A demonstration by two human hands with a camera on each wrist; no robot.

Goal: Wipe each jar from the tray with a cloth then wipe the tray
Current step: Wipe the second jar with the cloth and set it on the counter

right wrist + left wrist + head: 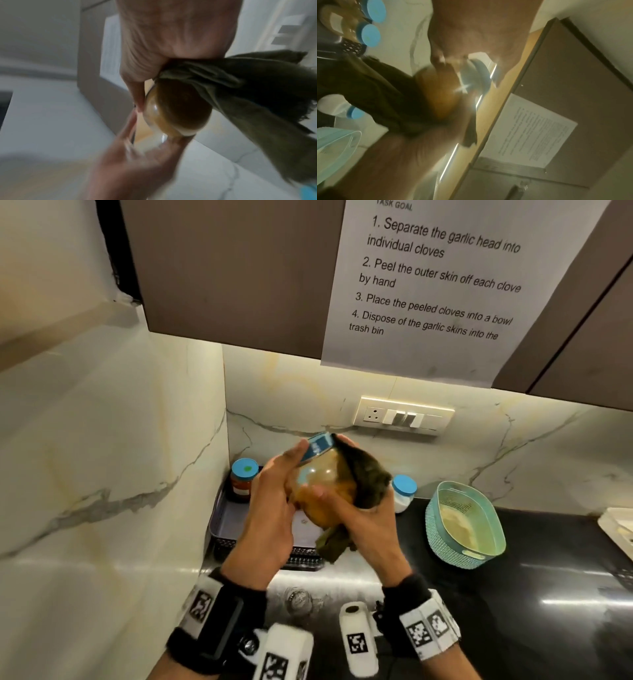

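Observation:
I hold a glass jar (322, 474) with a blue lid and yellow-brown contents tilted in the air above the tray (222, 529). My left hand (284, 474) grips it near the lid. My right hand (359, 515) holds a dark green cloth (366, 477) wrapped round the jar's right side, thumb on the glass. The right wrist view shows the jar's base (176, 108) with the cloth (257, 88) bunched beside it. A jar with red contents (244, 479) stands in the tray's far left corner. The left wrist view shows the jar (440, 92) and cloth (376, 94), blurred.
A white jar with a blue lid (404, 493) stands on the black counter right of the tray. A teal basket (466, 525) sits farther right, with a white object (616, 525) at the right edge. Marble walls close in the left and back. A cabinet hangs overhead.

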